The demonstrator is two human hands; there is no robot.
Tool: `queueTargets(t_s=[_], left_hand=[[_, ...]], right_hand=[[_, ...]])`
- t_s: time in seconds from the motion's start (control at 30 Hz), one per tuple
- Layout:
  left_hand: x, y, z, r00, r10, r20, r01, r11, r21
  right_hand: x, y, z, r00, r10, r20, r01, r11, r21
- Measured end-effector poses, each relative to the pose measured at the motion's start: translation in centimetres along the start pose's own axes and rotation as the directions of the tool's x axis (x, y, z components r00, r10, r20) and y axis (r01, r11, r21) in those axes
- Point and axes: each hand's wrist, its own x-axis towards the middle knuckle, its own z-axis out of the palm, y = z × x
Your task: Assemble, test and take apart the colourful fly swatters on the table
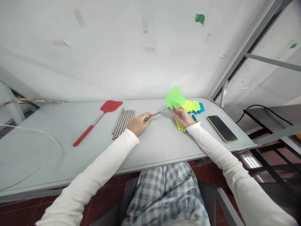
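Above the middle of the table, my left hand point(139, 123) is closed around the near end of a thin metal rod point(160, 112), where a bit of green shows between the fingers. The rod slants up to the right and meets the neck of a bright green fly swatter head point(175, 95). My right hand point(181, 116), palm turned up, grips that head at its base with thumb and fingers. Yellow swatter heads point(193, 106) and blue swatter heads point(202, 108) lie stacked behind my right hand. Yellow handle sleeves point(179, 126) lie partly hidden under it.
Left on the grey table point(152, 144) lies a red fly swatter point(111, 106) with a red handle. Beside it are several metal rods point(123, 123) in a row. A phone point(222, 128) rests at the right. A white wall point(113, 62) stands behind; a pale cable point(53, 137) crosses the left.
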Motion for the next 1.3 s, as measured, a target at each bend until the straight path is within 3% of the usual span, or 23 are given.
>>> queueTargets(t_s=[0.43, 0.93, 1.3], left_hand=[[0.07, -0.26, -0.01, 1.0, -0.031, -0.004, 0.031, 1.0, 0.004], [0.14, -0.67, -0.32, 0.999, -0.038, -0.038, 0.036, 0.998, -0.054], [-0.01, -0.82, -0.04, 0.983, 0.127, -0.135, -0.133, 0.991, -0.031]], right_hand=[[0.17, 0.3, -0.33, 0.999, -0.021, 0.043, 0.021, 1.0, -0.004], [-0.15, 0.59, -0.28, 0.993, -0.086, 0.078, 0.101, 0.975, -0.198], [-0.59, 0.59, 0.19, 0.993, -0.08, 0.088, 0.098, 0.97, -0.223]])
